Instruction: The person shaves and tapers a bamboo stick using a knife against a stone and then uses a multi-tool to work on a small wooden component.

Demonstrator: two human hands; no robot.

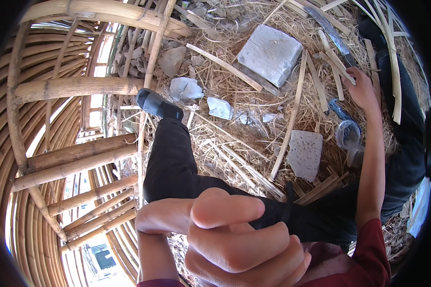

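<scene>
My left hand (242, 239) is raised close in the lower middle, its fingers curled in, and nothing sticks out of it. My right hand (362, 88) reaches down at the upper right, closed at the dark handle end of a long curved knife (326, 29). The fingers cover most of that handle. The blade points up and left over the straw. A pale bamboo strip (337, 67) runs in under the same fingertips. Below the hand lie a blue tool (339, 110) and a clear plastic cup (348, 135), beside my forearm.
A square grey block (269, 53) sits ahead on straw-strewn ground. Nearer lies a pitted flat stone (305, 155), with whitish stones (220, 108) to its left. Loose bamboo strips (292, 115) are scattered between my legs. A bamboo pole frame (76, 88) stands at the left.
</scene>
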